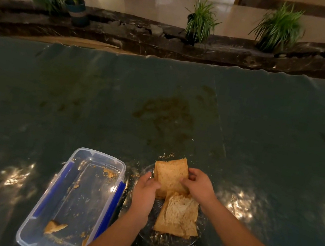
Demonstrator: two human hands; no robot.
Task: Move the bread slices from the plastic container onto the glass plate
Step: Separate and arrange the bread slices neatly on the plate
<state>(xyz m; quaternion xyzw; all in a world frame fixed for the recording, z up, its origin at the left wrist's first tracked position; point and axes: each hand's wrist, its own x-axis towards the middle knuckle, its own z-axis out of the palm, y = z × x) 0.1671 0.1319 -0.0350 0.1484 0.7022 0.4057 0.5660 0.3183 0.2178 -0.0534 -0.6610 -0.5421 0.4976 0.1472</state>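
1. The plastic container [74,200] lies near the table's near edge, left of centre, its long axis running away from the person with a slight lean to the right. No whole slice shows in it: only a torn bread scrap [54,227] at its near end and crumbs along the floor.
2. The left hand [144,194] sits just right of the container, over the left rim of the glass plate [162,243]. Its fingers curl onto the left edge of the upper bread slice [169,176].
3. That upper slice lies on the far half of the plate, overhanging the far rim, pinched between both hands. The lower bread slice [178,216] lies flat on the near half, touching it; neither hand holds it.
4. The right hand [199,186] grips the upper slice's right edge, fingers bent onto it.
5. Judgement: the slices look moved; what remains is settling the upper slice and letting go. Both hands are equally near, one on each side.
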